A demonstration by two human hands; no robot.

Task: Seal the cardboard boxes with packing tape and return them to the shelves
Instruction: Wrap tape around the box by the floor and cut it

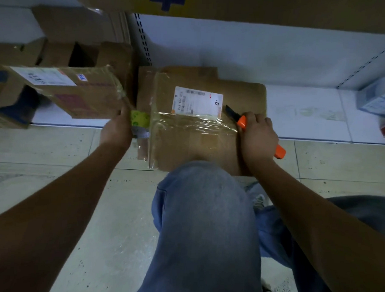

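Right hand (pixel 257 137) grips cutter (pixel 243 121) — blade pointing up-left over box (pixel 194 143).

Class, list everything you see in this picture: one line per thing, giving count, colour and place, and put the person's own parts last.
Cardboard box: one, brown, centre, half on the lowest shelf and half over the floor.
Shipping label: one, white, on that box's top.
Clear tape band: one, shiny, across the box below the label.
Tape roll: one, green-yellow core, left of the box.
Utility knife: one, orange with a black tip, at the box's right edge.
Other boxes: several, brown, left on the shelf.
Small packages: a few, blue-white and red, far right.
Shelf: white.
Floor: pale tiles.
Left hand: holds the roll.
Right hand: grips the knife.
Knee: blue jeans, centre foreground.
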